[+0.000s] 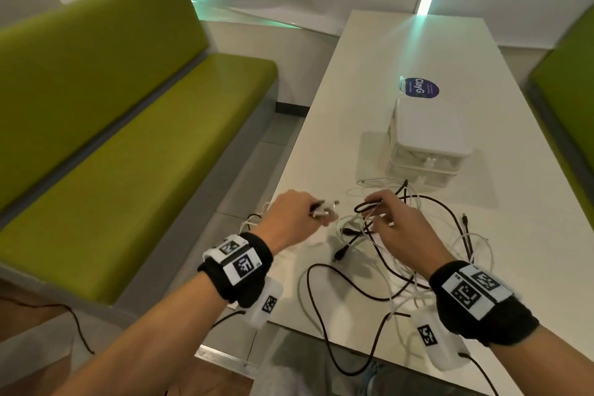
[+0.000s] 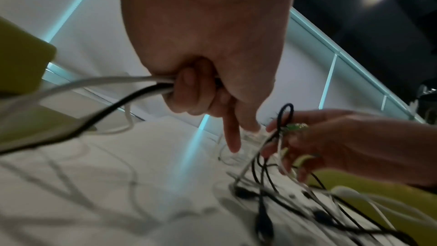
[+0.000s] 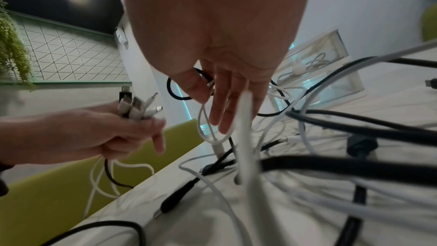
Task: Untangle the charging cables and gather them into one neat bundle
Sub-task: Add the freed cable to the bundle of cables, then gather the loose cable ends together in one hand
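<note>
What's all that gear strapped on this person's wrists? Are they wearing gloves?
No gloves: both hands are bare, and so are the forearms, with no sleeves. Each wrist carries a black fabric band, left wrist band and right wrist band, faced with white tiles printed with black square codes. Under each hangs a white box, also coded, trailing a thin black cable.

A black wristband [image 1: 236, 270] carrying white square-code tags is being worn on the left wrist, and a matching wristband [image 1: 475, 299] on the right. White camera units [image 1: 265, 304] with black cables are being carried beneath them. Forearms are being left bare.
</note>
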{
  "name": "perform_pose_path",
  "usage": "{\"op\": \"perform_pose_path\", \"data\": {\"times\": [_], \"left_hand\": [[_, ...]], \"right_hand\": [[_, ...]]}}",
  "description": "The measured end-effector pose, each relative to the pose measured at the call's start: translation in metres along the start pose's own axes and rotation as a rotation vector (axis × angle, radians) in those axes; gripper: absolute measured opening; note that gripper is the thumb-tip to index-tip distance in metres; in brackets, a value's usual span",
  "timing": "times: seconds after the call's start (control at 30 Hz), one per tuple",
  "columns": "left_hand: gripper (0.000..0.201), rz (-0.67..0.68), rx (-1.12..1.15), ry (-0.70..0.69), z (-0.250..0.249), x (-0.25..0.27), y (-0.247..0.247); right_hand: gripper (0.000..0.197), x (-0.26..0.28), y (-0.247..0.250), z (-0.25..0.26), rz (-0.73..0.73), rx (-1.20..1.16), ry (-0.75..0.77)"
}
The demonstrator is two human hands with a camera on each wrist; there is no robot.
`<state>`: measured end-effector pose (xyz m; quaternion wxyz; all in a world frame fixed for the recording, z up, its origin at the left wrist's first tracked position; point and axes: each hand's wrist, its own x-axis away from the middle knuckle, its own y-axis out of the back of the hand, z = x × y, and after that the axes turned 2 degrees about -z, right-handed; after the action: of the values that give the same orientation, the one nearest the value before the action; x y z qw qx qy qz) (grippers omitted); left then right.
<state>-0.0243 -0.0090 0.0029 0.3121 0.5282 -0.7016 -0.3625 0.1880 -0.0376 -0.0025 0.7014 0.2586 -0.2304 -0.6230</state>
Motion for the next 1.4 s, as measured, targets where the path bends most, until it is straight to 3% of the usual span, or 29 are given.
{"op": "perform_pose_path", "data": {"times": [0.1,0.2,0.3,0.43,0.53,0.67,0.77,0.9,1.0,1.17,1.3,1.4], "left_hand": [[0.053,0.057,-0.145,-0.050,-0.007,0.006,-0.025],[0.049,-0.017,-0.161,-0.087,-0.013,0.008,-0.040],[0.044,-0.149,0.039,-0.053,-0.023,0.005,-0.038],[0.024,-0.192,0.295,-0.075,-0.038,0.000,-0.030],[0.031,-0.185,0.421,-0.077,-0.036,-0.003,-0.031],[0.042,-0.187,0.713,0.012,-0.032,-0.004,-0.027],[0.033,-0.215,0.897,0.075,-0.041,-0.002,-0.021],[0.032,-0.232,1.077,0.122,-0.049,-0.002,-0.017],[0.033,-0.207,1.116,0.098,-0.053,-0.003,-0.018],[0.032,-0.140,1.116,0.102,-0.051,-0.001,-0.022],[0.034,-0.130,1.127,0.094,-0.047,-0.003,-0.025],[0.023,-0.119,1.096,0.087,-0.045,-0.004,-0.029]], "right_hand": [[0.026,0.004,0.006,-0.004,-0.034,-0.030,-0.021],[0.011,0.010,0.011,-0.009,-0.063,-0.057,-0.018],[0.009,0.013,0.016,-0.010,-0.078,-0.238,-0.003],[0.012,0.015,0.025,0.000,-0.074,-0.573,-0.039],[0.009,0.017,0.030,0.005,-0.083,-0.665,-0.041],[0.005,0.019,0.034,-0.005,-0.053,-0.553,-0.048],[0.004,0.022,0.031,-0.008,-0.021,-0.397,-0.008],[0.006,0.022,0.025,0.003,0.046,-0.392,-0.003],[0.017,0.019,0.022,0.009,0.075,-0.337,0.050],[0.009,0.016,0.013,0.012,0.050,-0.206,0.102],[0.018,0.016,0.008,0.007,0.061,-0.091,0.164],[0.016,0.017,0.005,0.010,0.062,-0.017,0.208]]}}
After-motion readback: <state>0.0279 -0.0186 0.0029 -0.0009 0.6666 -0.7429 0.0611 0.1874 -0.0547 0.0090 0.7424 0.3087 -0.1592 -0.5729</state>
